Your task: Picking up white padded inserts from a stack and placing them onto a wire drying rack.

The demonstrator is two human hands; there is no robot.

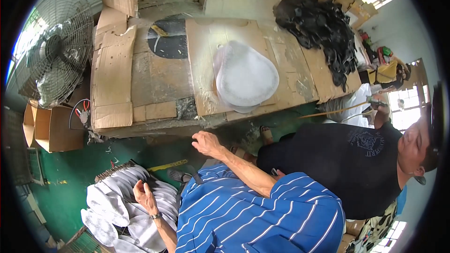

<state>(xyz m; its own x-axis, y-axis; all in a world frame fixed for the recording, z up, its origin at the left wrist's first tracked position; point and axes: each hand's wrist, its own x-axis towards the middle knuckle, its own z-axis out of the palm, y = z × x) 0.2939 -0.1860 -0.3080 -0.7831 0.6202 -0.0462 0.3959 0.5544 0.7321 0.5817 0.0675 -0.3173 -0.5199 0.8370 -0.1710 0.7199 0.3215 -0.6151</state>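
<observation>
The white rounded piece (247, 77) lies beyond the right hand (207, 144), on a cardboard sheet (199, 98) which probably protects the worktop (164, 82); the front edge is just ahead of these fingers, with open room before it. Left hand (146, 197) is beside crowded white pads (108, 204), perhaps kept within reach; both hands' fingers curve loosely apart, seemingly empty.

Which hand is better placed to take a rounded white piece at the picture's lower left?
Probably the left hand, close to those pieces; the right hand is nearer the brown, cardboard-covered table.
</observation>
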